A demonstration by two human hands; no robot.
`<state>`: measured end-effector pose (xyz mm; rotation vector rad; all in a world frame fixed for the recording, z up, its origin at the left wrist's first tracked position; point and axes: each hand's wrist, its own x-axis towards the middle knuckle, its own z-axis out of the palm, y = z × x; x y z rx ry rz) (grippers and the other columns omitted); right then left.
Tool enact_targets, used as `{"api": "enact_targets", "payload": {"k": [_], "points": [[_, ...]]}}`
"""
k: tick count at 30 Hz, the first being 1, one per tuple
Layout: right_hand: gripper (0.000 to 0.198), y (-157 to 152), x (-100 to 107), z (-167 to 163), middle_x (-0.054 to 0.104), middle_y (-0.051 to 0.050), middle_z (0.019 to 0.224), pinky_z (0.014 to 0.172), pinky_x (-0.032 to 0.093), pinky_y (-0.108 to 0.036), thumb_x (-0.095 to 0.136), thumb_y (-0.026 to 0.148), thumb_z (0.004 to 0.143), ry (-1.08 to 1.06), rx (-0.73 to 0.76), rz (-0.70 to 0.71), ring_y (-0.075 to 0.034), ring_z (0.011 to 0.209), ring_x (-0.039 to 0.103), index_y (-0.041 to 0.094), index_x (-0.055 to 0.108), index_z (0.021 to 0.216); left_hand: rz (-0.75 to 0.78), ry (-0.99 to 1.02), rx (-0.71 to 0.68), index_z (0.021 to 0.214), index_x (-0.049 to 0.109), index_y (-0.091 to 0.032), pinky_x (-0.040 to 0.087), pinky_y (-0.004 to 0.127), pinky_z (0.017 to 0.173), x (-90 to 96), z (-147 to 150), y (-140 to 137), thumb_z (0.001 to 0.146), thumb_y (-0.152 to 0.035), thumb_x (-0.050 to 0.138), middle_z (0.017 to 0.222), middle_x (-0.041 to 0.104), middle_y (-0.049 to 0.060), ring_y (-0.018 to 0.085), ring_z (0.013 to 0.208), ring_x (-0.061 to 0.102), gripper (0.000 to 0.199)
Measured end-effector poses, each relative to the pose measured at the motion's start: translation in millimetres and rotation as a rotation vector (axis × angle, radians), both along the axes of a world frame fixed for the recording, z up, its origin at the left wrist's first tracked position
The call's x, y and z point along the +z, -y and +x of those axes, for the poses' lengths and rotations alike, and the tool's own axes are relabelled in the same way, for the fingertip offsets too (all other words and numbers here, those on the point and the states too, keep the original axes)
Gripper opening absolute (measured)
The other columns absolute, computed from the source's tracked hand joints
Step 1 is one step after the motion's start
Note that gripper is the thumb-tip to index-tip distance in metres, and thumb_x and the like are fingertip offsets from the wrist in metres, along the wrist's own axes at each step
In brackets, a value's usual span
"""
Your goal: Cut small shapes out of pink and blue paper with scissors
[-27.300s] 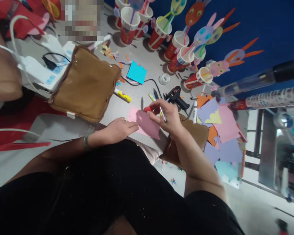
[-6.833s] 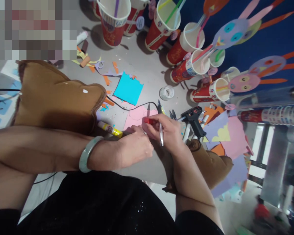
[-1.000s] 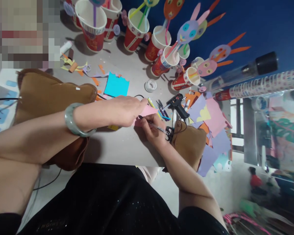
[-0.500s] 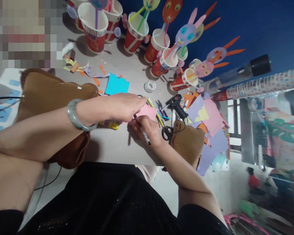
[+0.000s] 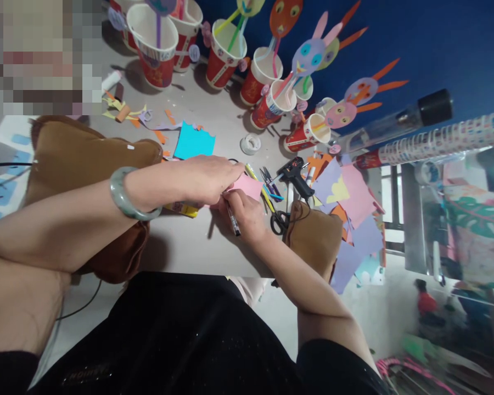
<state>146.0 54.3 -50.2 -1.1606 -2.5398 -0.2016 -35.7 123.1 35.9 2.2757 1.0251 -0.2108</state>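
Note:
My right hand (image 5: 249,214) is closed around a pen (image 5: 233,218) with a clear barrel and dark markings, its tip end hidden between the two hands. Pink paper (image 5: 249,186) lies on the table beneath both hands. Across its left part rests my left hand (image 5: 208,178), fingers bent down and pressed together on the paper. The fingertips of this hand are largely out of sight, and a jade-coloured bangle circles its wrist. Just beyond my left hand is a blue sheet of paper (image 5: 195,141) with a ragged edge.
Red paper cups (image 5: 226,66) with straws and paper faces line the back. A tape roll (image 5: 251,144), small scissors (image 5: 268,178), a black glue gun (image 5: 296,175) and black-handled scissors (image 5: 279,221) lie nearby. Brown cushions (image 5: 94,151) flank my arms; coloured paper (image 5: 358,197) is piled right.
The pen's rear end has swung left and a little up as my right hand shifted slightly. My left hand stays on the pink paper. The whole view moved slightly.

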Motion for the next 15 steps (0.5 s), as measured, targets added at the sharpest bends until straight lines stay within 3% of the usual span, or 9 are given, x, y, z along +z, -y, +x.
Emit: {"api": "enact_targets", "payload": {"k": [8,15], "points": [[0.012,2.1,0.6,5.1,0.065,-0.005,0.077,0.055,0.036,-0.027,0.05,0.015,0.093,-0.042,0.022,-0.13,-0.015,0.061,0.055,0.02,0.056,0.084,0.017,0.028,0.009,0.124,0.057,-0.02,0.043,0.031,0.068,-7.0,-0.6,-1.0,0.079,-0.029,0.065,0.109,0.072,0.011,0.026,0.09,0.067,0.046],[0.01,3.7,-5.4,18.0,0.065,-0.001,0.079,0.054,0.044,-0.025,0.053,0.012,0.091,-0.254,0.083,-0.175,-0.013,0.062,0.059,0.023,0.052,0.092,-0.004,0.0,0.02,0.123,0.06,-0.02,0.043,0.032,0.07,-7.2,0.2,-1.3,0.079,-0.018,0.061,0.109,0.071,0.012,0.027,0.09,0.067,0.044]]}}
